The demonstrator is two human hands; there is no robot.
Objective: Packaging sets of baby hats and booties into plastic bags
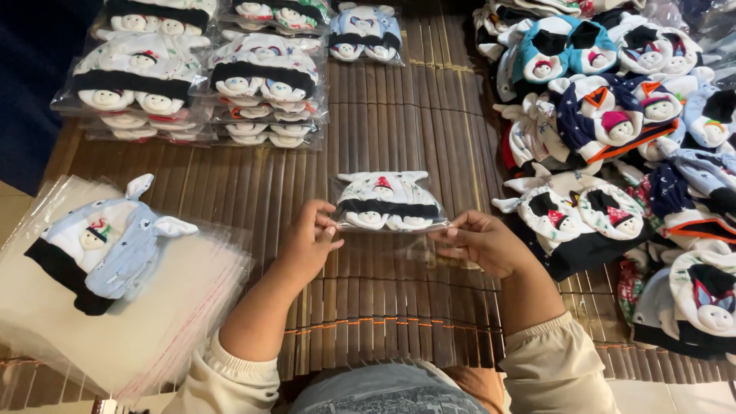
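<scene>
Left hand (307,241), right hand (483,241), both pinching bagged baby hats (387,201) between them, on bamboo mat (399,115)

Just beyond the right hand's fingers (454,232), the heap of loose white, blue and black baby hats with doll faces (613,115) runs off the right edge; under the fingertips, the clear plastic bag's open flap (399,245) is too transparent to trace
</scene>
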